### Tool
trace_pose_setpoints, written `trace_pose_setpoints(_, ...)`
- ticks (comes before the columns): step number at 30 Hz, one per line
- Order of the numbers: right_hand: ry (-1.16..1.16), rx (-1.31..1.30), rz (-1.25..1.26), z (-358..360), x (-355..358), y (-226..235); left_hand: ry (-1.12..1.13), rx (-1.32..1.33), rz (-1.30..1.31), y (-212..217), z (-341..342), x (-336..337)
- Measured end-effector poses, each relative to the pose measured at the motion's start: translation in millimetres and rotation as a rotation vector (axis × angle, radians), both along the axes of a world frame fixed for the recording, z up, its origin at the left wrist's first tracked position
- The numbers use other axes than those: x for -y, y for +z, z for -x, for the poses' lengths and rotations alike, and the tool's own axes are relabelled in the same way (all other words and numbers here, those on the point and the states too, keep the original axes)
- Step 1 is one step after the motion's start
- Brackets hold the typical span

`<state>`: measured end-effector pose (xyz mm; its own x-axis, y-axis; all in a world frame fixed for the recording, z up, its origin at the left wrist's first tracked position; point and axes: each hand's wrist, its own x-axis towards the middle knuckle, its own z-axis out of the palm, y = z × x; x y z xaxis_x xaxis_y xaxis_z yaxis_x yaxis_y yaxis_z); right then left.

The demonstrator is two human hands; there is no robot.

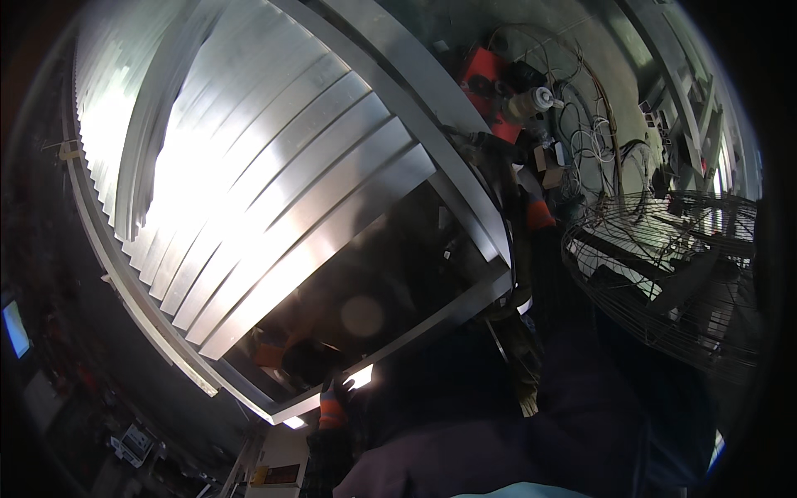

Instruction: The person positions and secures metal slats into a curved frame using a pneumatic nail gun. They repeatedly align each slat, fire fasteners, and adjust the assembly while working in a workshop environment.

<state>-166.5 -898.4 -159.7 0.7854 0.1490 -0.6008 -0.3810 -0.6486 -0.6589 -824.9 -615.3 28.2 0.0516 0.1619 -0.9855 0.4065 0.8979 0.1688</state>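
Head view. A large metal frame (465, 174) fills the middle of the scene, tilted, with a row of bright slats (274, 207) fanned across its left and centre. Strong glare on the slats at the left. The lower right part of the frame has no slats; it reads dark and reflective.

Left hand (332, 407), in a dark glove with an orange cuff, sits at the near bottom corner of the frame, touching the lower rail. Fingers seem curled against the rail edge, but the area is dark; whether they close round it cannot be told.

Right hand (538, 214), also gloved with orange showing, is up at the right side rail of the frame, just beside it. The dark sleeve runs from the lower edge up to it. Finger position is hidden in shadow; cannot tell grip.

A strap or cord (521, 365) hangs down near the frame's right corner, frayed at the end.

Right of the frame: a round wire fan guard (664, 274), near the person's arm. Farther off, upper right: a red tool (490, 83) with a pale cylindrical head, among loose cables (594, 133) on the floor.

Lower left is dim clutter; a small bright screen (15, 328) sits at the far left edge.
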Motion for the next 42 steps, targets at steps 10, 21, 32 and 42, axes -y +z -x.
trace_pose_setpoints(10, -0.011, 0.051, 0.072, -3.4, 20.5, -6.2, 0.003, -0.135, -0.005, 30.1, -23.4, -3.3)
trace_pose_setpoints(21, 0.506, 0.645, 0.467, 50.7, 55.5, 10.0, -0.661, 0.082, -0.281, -15.4, -12.7, -3.4)
trace_pose_setpoints(32, 0.260, 0.747, 0.391, 139.6, -111.6, 164.5, 0.321, 0.334, -0.431, 13.2, -62.1, -101.3)
trace_pose_setpoints(42, 0.314, 0.161, -0.105, 250.4, -138.3, 171.5, 0.403, 0.043, -0.940, 16.7, -114.5, -529.5)
